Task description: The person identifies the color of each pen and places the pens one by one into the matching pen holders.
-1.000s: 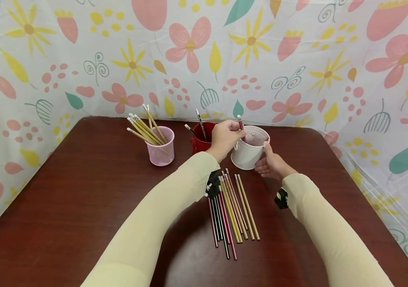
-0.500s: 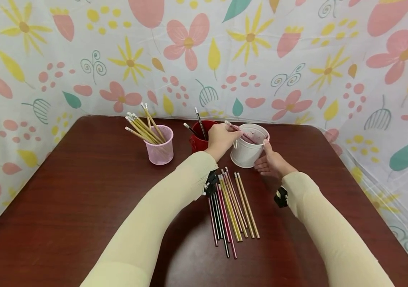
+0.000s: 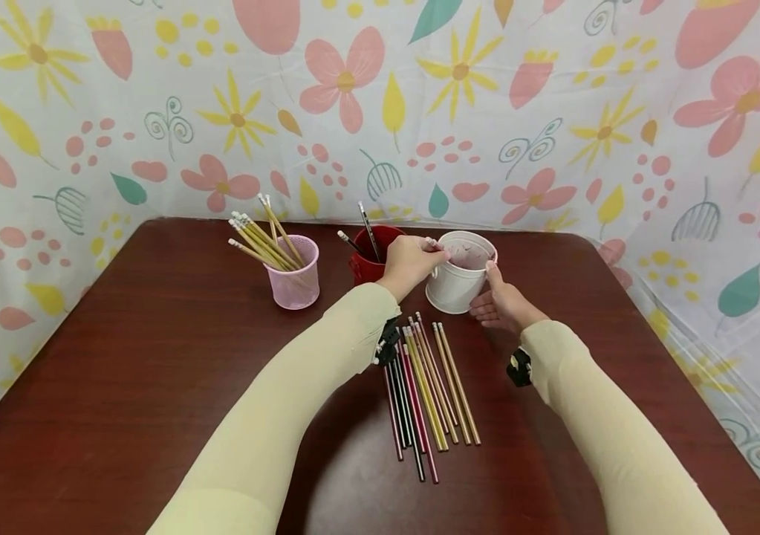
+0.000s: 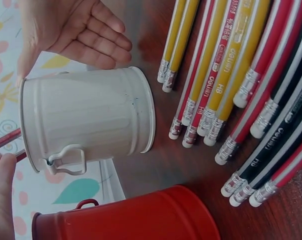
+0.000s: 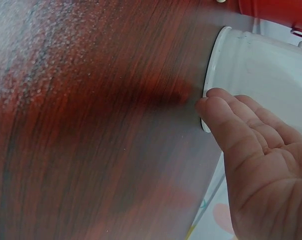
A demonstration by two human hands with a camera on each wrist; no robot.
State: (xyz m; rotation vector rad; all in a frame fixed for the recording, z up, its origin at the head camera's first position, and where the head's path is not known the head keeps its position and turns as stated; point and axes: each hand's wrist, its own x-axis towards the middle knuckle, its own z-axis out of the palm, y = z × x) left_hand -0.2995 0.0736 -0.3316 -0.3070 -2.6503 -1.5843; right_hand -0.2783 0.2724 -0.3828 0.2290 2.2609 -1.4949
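head view: the white pail (image 3: 449, 291) is a smooth painted cylinder with rounded rim and ridges, a looped lug on its side and, seen from the left wrist, a few dark specks. just left of its mouth, the left hand (image 3: 411, 261) pinches a slim, pale-striped red pencil (image 4: 6, 140); i can't tell if it holds more than one. the right hand (image 3: 508, 306) is at the pail's right side, thumb on the rim, fingers straight along the wall.

i count three containers. directly left of the pail stands a red pail (image 3: 366, 275) with two black pencils (image 3: 371, 239) leaning in it; farther left, a pink mesh cup (image 3: 295, 288) of yellow pencils (image 3: 261, 241), too bunched to count. in front of the white pail, thirteen loose pencils (image 4: 226, 75) lie on the grained, reddish-brown table (image 3: 152, 371): five yellow, five red, three black, all with white erasers in silvery ferrules.
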